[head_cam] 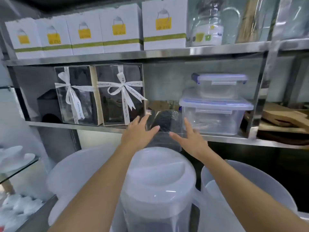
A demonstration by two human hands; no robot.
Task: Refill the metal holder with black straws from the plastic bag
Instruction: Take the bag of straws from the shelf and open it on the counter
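On the middle steel shelf [100,127], a clear plastic bag [164,121] holding black straws [163,119] is sitting between two ribbon-tied gift boxes [120,94] on one side and a stack of two clear lidded containers [215,104] on the other. Both hands are reaching toward it from below. The left hand [140,133] is lying with fingers spread against the bag's left side, thumb pointing across its front. The right hand [190,139] is hovering open at the bag's right edge, fingers splayed and index finger pointing upward; whether it is actually touching the plastic is hard to tell through the motion blur. Neither hand is closing around anything.

A small black box [48,108] is standing at the far left of the same shelf. Above, a row of white cartons [93,36] with yellow labels is lining the top shelf. Directly under the forearms, a translucent white lidded jug [157,181] is filling the foreground, with a similar open tub [247,190] just beside it on the right.
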